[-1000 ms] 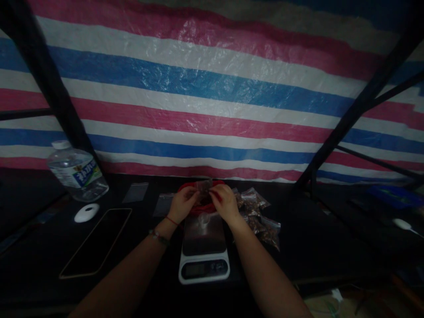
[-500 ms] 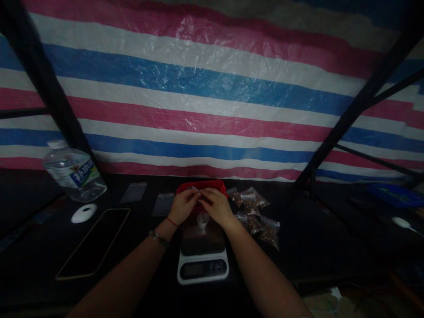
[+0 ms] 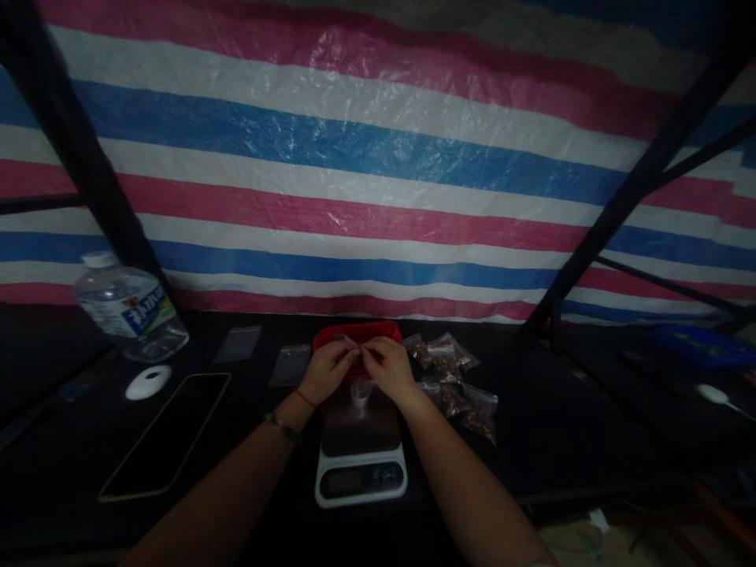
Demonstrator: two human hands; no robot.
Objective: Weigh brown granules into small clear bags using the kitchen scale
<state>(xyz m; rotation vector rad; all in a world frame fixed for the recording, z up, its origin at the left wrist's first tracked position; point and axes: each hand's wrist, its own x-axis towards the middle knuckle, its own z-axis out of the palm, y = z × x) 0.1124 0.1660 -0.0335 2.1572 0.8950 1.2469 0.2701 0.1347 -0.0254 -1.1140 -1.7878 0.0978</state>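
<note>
Pinching a plastic bag (image 3: 349, 341) between left hand (image 3: 324, 370) and right hand (image 3: 390, 368), beyond the scale (image 3: 361, 437), with filled bags (image 3: 445, 365) right of it.

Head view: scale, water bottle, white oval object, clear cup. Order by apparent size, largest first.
1. Scale and water bottle: too close to rank
2. White oval object
3. Clear cup, on the scale
</note>
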